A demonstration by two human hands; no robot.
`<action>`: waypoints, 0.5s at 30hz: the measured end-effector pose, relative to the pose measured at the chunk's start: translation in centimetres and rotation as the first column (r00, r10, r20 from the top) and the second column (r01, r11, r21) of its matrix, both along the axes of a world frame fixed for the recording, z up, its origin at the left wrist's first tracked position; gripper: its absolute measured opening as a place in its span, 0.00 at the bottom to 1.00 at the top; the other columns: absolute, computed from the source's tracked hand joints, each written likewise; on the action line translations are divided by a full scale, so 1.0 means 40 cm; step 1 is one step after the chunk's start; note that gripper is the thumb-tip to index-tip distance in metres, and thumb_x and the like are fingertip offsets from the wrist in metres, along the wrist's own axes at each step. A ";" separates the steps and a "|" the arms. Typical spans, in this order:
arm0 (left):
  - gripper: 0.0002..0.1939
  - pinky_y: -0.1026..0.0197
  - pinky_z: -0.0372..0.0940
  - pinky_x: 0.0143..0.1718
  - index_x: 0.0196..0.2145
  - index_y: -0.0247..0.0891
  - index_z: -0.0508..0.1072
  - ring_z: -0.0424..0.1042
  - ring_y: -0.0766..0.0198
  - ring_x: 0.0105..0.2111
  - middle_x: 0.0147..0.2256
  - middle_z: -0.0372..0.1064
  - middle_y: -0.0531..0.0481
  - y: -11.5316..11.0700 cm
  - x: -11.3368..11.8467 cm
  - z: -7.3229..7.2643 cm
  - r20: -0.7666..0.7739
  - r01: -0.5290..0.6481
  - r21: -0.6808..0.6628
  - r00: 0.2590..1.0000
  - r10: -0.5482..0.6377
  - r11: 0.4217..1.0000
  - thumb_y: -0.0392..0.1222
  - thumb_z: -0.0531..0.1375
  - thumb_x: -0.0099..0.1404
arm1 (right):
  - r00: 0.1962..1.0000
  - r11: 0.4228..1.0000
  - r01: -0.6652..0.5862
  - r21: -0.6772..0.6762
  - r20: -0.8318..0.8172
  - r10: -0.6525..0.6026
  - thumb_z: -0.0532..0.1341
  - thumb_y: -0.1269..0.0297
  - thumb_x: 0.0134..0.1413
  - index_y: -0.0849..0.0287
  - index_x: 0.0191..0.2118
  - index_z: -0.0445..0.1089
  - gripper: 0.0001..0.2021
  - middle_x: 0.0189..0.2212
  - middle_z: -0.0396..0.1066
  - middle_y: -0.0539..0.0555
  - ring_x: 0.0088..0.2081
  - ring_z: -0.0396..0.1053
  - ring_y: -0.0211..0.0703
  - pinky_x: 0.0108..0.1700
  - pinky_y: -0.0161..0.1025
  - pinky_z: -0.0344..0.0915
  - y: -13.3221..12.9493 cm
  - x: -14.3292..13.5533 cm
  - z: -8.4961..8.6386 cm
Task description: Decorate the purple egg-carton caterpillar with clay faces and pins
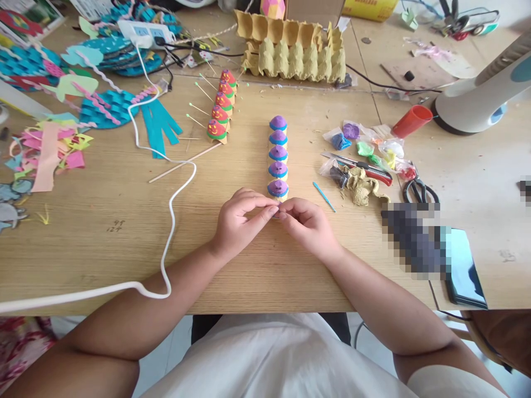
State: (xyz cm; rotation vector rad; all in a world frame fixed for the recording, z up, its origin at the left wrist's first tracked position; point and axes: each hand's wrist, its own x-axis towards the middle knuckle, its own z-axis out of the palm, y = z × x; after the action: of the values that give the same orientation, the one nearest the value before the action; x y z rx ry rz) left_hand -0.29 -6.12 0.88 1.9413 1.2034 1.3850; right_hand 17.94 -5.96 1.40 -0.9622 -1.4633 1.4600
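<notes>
In the middle of the table stands a strip of egg-carton cups (278,153), its bumps covered with purple clay on top and a blue band below. Small dark marks show on the nearest bumps. My left hand (245,220) and my right hand (307,225) meet at the strip's near end, thumbs and index fingertips pinched together. Whatever lies between the fingertips is too small and covered to make out. A thin blue stick (324,197) rests on the table to the right of the strip.
A red-and-green carton caterpillar (219,108) with pins lies back left, egg cartons (301,58) behind. Right are clay packets (365,149), a utility knife (369,171), scissors (420,190), a phone (464,271) and a lamp base (460,108). A white cable (171,221) crosses the left side.
</notes>
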 end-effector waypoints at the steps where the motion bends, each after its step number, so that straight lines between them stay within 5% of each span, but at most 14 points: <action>1: 0.03 0.56 0.71 0.45 0.37 0.40 0.82 0.77 0.62 0.38 0.36 0.82 0.50 0.000 0.000 0.000 0.000 0.002 0.002 1.000 -0.002 1.000 0.38 0.67 0.69 | 1.000 1.000 0.001 -0.004 -0.007 -0.001 0.65 0.58 0.60 0.57 0.36 0.72 0.08 0.30 0.70 0.50 0.30 0.63 0.37 0.32 0.36 0.61 0.001 0.000 -0.001; 15: 0.04 0.57 0.71 0.45 0.37 0.40 0.83 0.78 0.62 0.38 0.36 0.82 0.50 -0.002 0.003 0.007 0.009 0.004 -0.011 1.000 -0.004 1.000 0.38 0.66 0.69 | 0.995 0.999 -0.001 -0.033 -0.104 -0.002 0.66 0.60 0.58 0.57 0.35 0.73 0.06 0.27 0.68 0.49 0.28 0.61 0.36 0.30 0.35 0.59 0.007 0.001 -0.002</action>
State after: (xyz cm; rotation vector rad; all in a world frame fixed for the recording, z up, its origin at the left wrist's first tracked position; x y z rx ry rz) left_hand -0.19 -6.22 1.14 1.9273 1.1996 1.3806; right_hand 17.99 -5.67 1.31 -0.8925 -1.3671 1.5155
